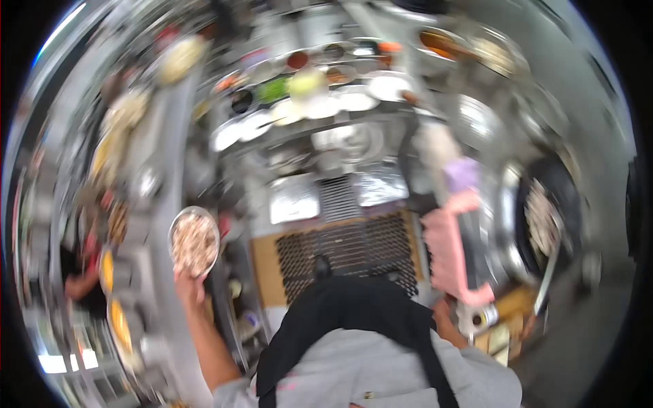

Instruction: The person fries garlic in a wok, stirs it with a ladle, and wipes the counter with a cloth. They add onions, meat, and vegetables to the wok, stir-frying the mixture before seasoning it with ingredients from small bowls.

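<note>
My left hand (190, 286) holds up a round metal plate (194, 241) heaped with a pale, chopped food mix, out to my left beside a steel counter (153, 224). My right hand (445, 319) is low at my right side, next to a pink cloth (449, 255) that hangs over the edge of the cooking station; whether it grips the cloth is blurred. A wok with food (544, 217) and a long-handled ladle (549, 272) lie further right. My black apron (360, 313) fills the lower middle.
Several bowls and trays of ingredients (320, 95) line the shelf ahead. A black perforated floor mat (347, 248) lies at my feet. Another person (81, 272) stands behind the left counter. The whole view is motion-blurred.
</note>
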`<state>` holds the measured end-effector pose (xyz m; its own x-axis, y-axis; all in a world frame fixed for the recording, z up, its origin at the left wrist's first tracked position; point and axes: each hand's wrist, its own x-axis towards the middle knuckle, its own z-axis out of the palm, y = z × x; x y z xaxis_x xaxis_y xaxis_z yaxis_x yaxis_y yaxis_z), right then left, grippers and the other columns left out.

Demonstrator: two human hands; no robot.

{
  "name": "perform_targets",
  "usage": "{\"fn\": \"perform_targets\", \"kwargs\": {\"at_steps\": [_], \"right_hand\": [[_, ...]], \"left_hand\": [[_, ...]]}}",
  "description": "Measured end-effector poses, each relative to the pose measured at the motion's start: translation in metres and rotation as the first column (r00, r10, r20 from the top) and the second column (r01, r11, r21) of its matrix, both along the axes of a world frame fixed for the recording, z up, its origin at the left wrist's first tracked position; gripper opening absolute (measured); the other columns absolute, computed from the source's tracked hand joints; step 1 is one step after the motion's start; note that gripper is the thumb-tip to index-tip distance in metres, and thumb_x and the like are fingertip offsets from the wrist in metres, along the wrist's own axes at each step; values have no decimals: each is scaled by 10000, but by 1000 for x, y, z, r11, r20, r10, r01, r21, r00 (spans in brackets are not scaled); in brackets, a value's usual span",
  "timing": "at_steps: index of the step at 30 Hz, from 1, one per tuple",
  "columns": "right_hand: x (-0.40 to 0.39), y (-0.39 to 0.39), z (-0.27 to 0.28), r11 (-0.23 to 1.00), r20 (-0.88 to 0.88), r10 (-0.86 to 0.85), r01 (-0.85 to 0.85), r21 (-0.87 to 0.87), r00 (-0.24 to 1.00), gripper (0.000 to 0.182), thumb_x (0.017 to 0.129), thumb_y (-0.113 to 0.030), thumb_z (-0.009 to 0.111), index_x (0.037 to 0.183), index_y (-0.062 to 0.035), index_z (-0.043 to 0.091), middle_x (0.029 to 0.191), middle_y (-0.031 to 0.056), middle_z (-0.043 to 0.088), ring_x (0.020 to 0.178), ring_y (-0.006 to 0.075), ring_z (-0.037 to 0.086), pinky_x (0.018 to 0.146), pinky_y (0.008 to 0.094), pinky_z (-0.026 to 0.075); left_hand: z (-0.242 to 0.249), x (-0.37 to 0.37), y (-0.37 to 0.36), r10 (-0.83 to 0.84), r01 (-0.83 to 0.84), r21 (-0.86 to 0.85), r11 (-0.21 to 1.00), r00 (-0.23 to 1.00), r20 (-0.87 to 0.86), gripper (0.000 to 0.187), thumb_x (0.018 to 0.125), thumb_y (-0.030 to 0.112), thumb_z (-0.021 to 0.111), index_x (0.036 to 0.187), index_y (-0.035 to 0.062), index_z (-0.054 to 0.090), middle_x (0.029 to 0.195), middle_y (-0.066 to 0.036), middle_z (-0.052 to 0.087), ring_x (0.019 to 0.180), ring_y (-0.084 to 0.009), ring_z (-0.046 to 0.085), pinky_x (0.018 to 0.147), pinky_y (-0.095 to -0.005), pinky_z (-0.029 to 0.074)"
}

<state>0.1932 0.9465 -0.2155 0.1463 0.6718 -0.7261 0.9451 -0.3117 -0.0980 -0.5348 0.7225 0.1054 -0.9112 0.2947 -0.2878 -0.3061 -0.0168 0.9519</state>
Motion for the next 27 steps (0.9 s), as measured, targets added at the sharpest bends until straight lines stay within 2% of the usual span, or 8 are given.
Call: {"fn": "perform_targets", "kwargs": {"at_steps": [2, 3, 7, 9, 14, 21, 22, 27], "right_hand": [[7, -8, -16, 996, 98, 86, -86, -1, 991, 671, 755, -222, 691, 1332, 60, 496, 1402, 275, 485, 1303, 388, 476, 1088, 409, 395], [-3, -17, 6, 854, 74, 114, -136, 502, 991, 489, 817, -297, 708, 1181, 17, 619, 1205, 268, 622, 1212, 395, 556, 1019, 450, 454], [-57, 45, 222, 988, -467, 76, -2, 157, 881, 419, 860, -162, 603, 1259, -35, 609, 1132, 233, 659, 1061, 385, 624, 962, 446, 452], [-49, 55, 291, 787, -600, 113, 297, 541, 792, 338, 897, -177, 590, 1210, -67, 654, 957, 214, 684, 933, 380, 648, 847, 451, 481], [74, 95, 389, 382, 104, -175, -29, 923, 979, 535, 854, -86, 629, 1373, -37, 508, 1290, 221, 561, 1133, 383, 571, 956, 472, 457], [154, 105, 272, 339, -205, -287, 299, 892, 936, 680, 830, 3, 535, 1486, -83, 378, 1117, 214, 642, 957, 344, 663, 850, 423, 538], [125, 101, 306, 375, -677, -450, 811, 448, 582, 646, 862, -10, 529, 1486, -90, 383, 898, 129, 647, 668, 223, 637, 585, 354, 554], [68, 102, 324, 127, -973, -216, 986, -105, -76, 483, 899, -11, 545, 1373, -79, 481, 757, 7, 521, 540, 83, 488, 424, 243, 450]], "left_hand": [[7, 19, 64, -181, 181, -9, 983, 983, 5, 367, 933, 39, 506, 1299, 64, 511, 1174, -134, 664, 948, -258, 704, 572, -333, 611], [10, 29, 97, -272, 272, 0, 962, 962, 12, 371, 931, 30, 498, 1302, 51, 505, 1158, -139, 666, 905, -246, 711, 539, -311, 611], [27, 94, 217, -566, 565, 45, 824, 825, -7, 389, 906, 18, 483, 1294, 8, 501, 1114, -137, 671, 801, -216, 716, 501, -289, 616], [44, 137, 281, -685, 685, 37, 727, 728, -20, 412, 883, 10, 484, 1295, 1, 496, 1120, -135, 667, 802, -214, 714, 499, -289, 614], [92, 251, 414, -936, 931, 99, 352, 348, 57, 474, 860, -36, 450, 1333, -4, 466, 1186, -147, 649, 903, -241, 716, 538, -285, 619], [73, 411, 610, -989, 974, 180, -141, -148, 28, 285, 864, -53, 457, 1117, -15, 583, 1046, -131, 654, 953, -259, 675, 783, -435, 603], [102, 461, 603, -987, 983, 108, -148, -141, -71, 366, 855, -67, 436, 1197, -24, 558, 1052, -122, 655, 936, -254, 684, 745, -423, 609], [82, 623, 679, -553, 932, -332, -146, -355, -754, 641, 774, -98, 530, 1391, 75, 498, 1142, -255, 635, 1094, -406, 609, 931, -382, 490]]}}
